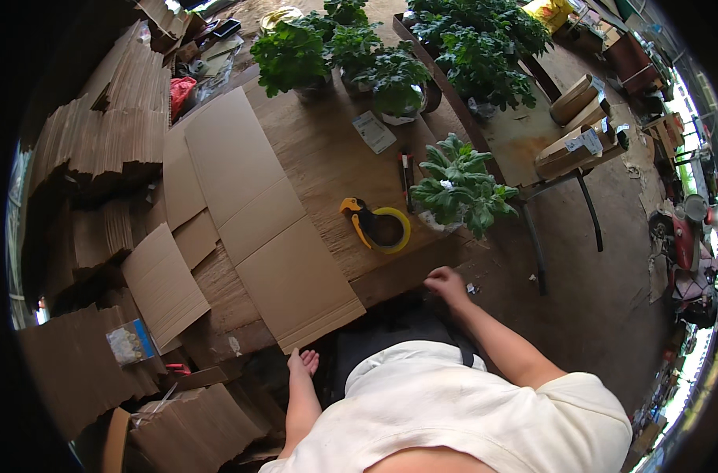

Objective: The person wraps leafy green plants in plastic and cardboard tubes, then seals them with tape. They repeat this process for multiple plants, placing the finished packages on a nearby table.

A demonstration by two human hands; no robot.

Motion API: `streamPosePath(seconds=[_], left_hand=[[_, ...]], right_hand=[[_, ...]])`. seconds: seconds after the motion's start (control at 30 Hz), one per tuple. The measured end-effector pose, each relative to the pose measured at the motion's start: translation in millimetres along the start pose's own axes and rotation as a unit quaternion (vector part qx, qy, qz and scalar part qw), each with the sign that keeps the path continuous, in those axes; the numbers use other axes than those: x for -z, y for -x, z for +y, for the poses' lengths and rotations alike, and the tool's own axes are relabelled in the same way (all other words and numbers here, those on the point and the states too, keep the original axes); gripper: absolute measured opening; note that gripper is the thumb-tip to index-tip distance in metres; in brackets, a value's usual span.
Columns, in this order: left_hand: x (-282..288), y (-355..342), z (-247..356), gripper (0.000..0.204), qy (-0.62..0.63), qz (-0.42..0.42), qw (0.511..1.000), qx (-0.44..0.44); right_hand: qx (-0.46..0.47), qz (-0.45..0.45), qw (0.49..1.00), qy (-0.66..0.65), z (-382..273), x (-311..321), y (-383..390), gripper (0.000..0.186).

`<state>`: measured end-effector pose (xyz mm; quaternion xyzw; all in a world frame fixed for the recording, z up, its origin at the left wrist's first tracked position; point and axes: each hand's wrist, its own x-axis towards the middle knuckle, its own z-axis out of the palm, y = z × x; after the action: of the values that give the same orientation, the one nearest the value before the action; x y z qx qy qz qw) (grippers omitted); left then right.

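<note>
A long creased cardboard sheet (300, 276) lies on the wooden table and reaches past its near edge. Just below the sheet's near corner is my left hand (303, 363), palm upward and fingers partly spread, with nothing seen in it. My right hand (447, 285) is closed at the table's near right edge; whatever its fingers may hold is hidden. Between the sheet and a leafy potted plant (461, 185) rests a tape dispenser (374, 226) with a yellow roll. A slim red-and-black tool (407, 181) lies beside the plant.
Stacks of flat cardboard (130, 102) crowd the left side, with a smaller cardboard piece (165, 284) by the table. Several leafy plants (296, 59) stand at the back. A white card (373, 132) lies before them. Wrapped brown cardboard packages (568, 158) rest on a metal-legged stand at right.
</note>
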<state>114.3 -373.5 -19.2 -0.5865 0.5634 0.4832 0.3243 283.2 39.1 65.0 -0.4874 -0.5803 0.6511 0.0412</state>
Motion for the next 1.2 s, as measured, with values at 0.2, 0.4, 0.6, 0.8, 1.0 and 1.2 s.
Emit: streamPosePath(seconds=[0.2,0.4,0.6,0.8,1.0,1.2], left_hand=[[-117,136,-7,0.022,-0.294,-0.253,0.865,-0.319],[-307,200,-9,0.069,-0.432,-0.406,0.602,-0.535],[-399,213,-18,0.083,-0.49,-0.433,0.514,-0.554],[-403,183,-28,0.073,-0.389,-0.473,0.573,-0.545],[-294,236,-34,0.049,-0.302,-0.43,0.638,-0.563],[-168,213,-25,0.039,-0.141,-0.401,0.79,-0.442]], right_hand=[[-0.054,0.104,0.937,-0.329,-7,67,-94,0.039],[-0.018,-0.037,0.912,-0.408,-14,70,-121,0.044],[0.092,-0.058,0.954,-0.28,19,87,-146,0.044],[0.027,-0.006,0.972,-0.231,-35,69,-138,0.048],[0.069,-0.034,0.99,-0.117,-118,28,-57,0.06],[0.195,-0.068,0.965,0.162,-93,-72,-2,0.089]])
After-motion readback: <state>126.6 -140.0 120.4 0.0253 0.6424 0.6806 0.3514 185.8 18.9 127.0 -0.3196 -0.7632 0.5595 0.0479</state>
